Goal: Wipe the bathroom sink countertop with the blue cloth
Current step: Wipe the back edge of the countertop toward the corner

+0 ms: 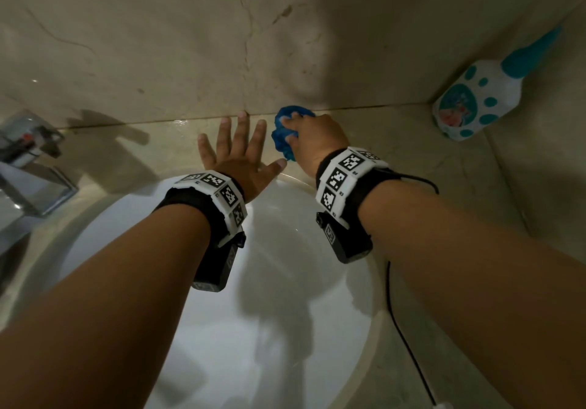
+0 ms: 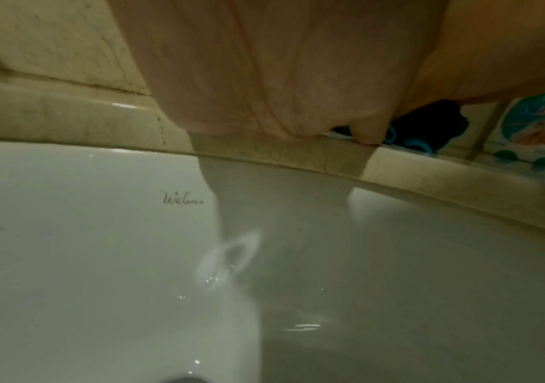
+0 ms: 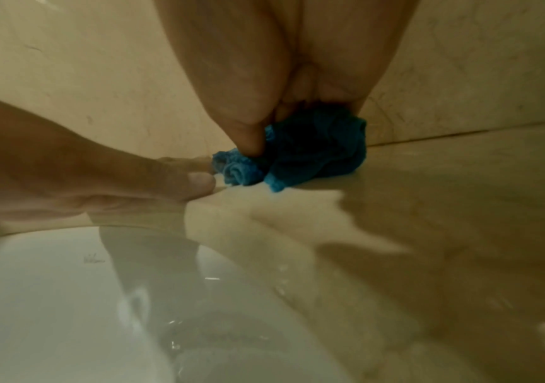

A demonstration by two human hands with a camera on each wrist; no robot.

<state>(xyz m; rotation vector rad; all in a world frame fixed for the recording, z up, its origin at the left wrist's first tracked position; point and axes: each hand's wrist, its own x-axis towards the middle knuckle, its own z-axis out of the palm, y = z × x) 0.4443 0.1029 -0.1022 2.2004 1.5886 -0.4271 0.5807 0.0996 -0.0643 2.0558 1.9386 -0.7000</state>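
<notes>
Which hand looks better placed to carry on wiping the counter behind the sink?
The right hand. Its fingers already grip the bunched blue cloth against the countertop by the back wall. The left hand lies flat beside it with fingers spread, holding nothing, so it would first have to take the cloth.

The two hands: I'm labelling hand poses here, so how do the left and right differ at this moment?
The left hand lies flat with fingers spread and straight; the right hand has its fingers curled. The left hand holds nothing; the right grips the bunched blue cloth. The left is nearer the faucet; the right is nearer the bottle. Both are on the countertop behind the sink.
</notes>
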